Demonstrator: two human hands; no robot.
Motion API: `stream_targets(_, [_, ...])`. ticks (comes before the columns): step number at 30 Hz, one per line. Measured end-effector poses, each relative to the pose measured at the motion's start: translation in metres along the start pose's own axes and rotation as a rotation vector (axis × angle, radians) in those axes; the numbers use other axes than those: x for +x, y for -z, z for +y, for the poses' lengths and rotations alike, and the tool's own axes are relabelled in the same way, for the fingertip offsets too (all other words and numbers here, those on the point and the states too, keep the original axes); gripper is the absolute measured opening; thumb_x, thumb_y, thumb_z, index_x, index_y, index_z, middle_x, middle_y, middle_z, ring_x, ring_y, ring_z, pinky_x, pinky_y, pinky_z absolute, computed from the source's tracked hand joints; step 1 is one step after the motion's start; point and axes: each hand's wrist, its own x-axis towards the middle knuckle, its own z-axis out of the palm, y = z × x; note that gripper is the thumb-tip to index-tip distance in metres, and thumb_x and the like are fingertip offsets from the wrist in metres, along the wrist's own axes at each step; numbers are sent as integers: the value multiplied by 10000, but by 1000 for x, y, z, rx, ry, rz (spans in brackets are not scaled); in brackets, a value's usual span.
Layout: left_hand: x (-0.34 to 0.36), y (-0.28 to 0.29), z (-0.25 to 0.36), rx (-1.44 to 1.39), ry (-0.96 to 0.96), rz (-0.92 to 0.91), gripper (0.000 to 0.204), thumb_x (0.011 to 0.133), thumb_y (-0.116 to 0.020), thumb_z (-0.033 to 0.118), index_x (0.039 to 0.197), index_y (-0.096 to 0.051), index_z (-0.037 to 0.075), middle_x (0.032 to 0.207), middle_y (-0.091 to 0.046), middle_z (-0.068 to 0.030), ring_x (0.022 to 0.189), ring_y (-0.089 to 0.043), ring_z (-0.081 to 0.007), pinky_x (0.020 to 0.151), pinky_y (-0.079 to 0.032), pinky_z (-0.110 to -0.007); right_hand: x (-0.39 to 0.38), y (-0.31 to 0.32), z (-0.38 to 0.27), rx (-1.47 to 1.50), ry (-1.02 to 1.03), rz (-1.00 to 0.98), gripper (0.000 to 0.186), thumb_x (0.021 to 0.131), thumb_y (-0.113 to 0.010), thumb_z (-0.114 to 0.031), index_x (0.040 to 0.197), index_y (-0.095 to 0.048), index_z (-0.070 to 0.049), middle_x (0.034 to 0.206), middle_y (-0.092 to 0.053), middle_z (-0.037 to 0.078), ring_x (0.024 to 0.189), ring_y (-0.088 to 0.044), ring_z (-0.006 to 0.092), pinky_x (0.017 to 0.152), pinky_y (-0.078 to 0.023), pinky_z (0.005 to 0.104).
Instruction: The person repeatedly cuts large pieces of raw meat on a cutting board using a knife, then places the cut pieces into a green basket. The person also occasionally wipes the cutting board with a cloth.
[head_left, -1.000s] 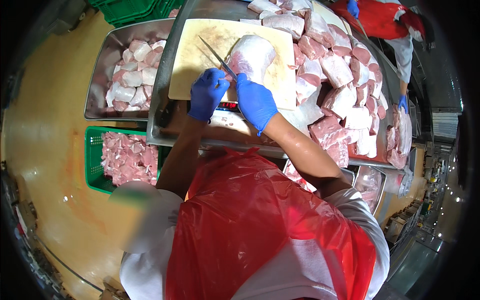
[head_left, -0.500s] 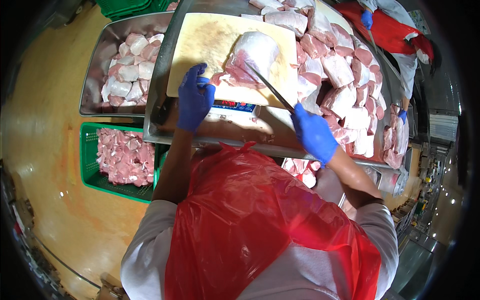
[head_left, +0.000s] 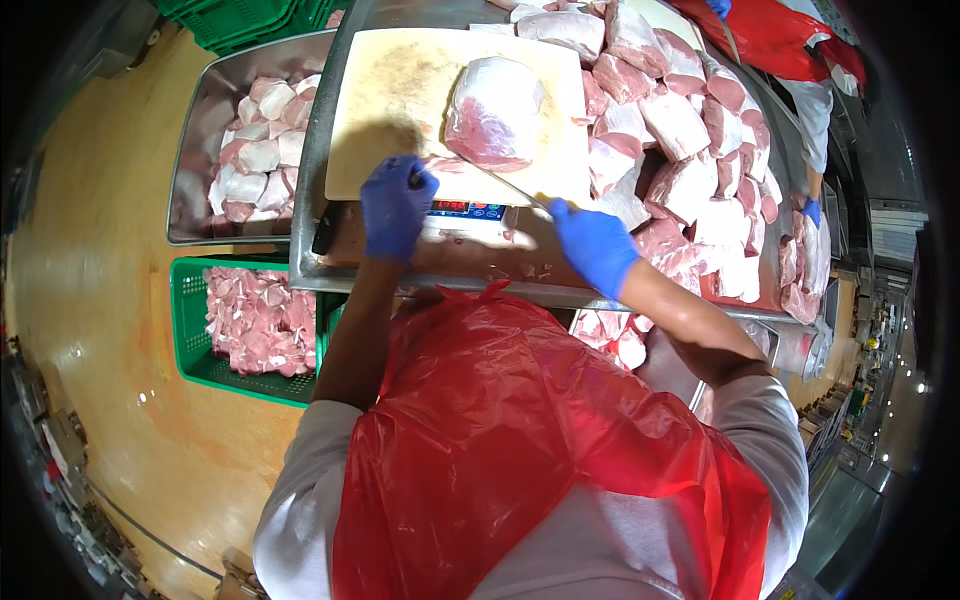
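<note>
Many meat chunks (head_left: pixel 674 128) beside board (head_left: pixel 375 85) — right hand (head_left: pixel 598 248) round knife (head_left: pixel 515 188) (left hand (head_left: pixel 398 212): grip unclear)

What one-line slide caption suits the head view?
Right hand holding a knife by a chunk of meat on a cutting board, left hand nearby.

"How are the arms set?"

"The bare left forearm (head_left: pixel 358 330) reaches nearly straight ahead; the bare right forearm (head_left: pixel 700 325) slants inward."

"And the hands?"

"Well, the blue-gloved left hand (head_left: pixel 397 208) has its fingers curled. The blue-gloved right hand (head_left: pixel 598 252), apart from it, is closed in a grip, its back facing up."
</note>
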Motion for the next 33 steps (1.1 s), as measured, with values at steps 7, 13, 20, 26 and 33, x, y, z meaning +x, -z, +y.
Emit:
stream_targets(7, [-106, 137, -118, 324, 427, 107, 286, 773, -717, 74, 1034, -646, -20, 960, -673, -183, 834, -650, -348, 764, -524, -423, -61, -11, 58, 467, -119, 174, 160, 979, -579, -146, 1034, -526, -6, 759, -608, 270, 710, -602, 468, 567, -462, 492])
stream_targets(13, [-21, 73, -37, 282, 80, 97, 533, 846, -728, 197, 1281, -528, -37, 1180, -601, -242, 1136, -568, -385, 971, -460, -459, 10, -26, 31, 1114, -414, 413, 257, 1028, -543, -229, 1092, -556, 20, 714, -602, 66, 583, -561, 105, 532, -490, 283])
stream_targets(20, [55, -43, 110, 285, -68, -269, 831, 719, -777, 368, 1443, -448, 126, 1352, -441, -277, 1137, -521, -443, 962, -470, -541, 54, 8, 17, 1106, -245, 601, 237, 1020, -552, -220, 1065, -562, 13, 708, -607, 97, 576, -586, 159, 545, -479, 304])
stream_targets(26, [100, 6, 21, 3, -622, -389, 846, 637, -824, 176, 1418, -505, 242, 1355, -515, -180, 1218, -518, -413, 975, -499, -491, -2, -26, 45, 909, -360, 475, 208, 1001, -560, -186, 1027, -549, 20, 721, -633, 245, 649, -656, 402, 566, -484, 430])
stream_targets(33, [35, 19, 23, -129, -358, -39, 436, 805, -696, 45, 1231, -611, 90, 1218, -595, -140, 1098, -600, -337, 944, -500, -400, 0, -43, 15, 661, -198, 425, 186, 995, -554, -204, 1021, -547, -20, 769, -639, 249, 726, -629, 463, 608, -477, 520])
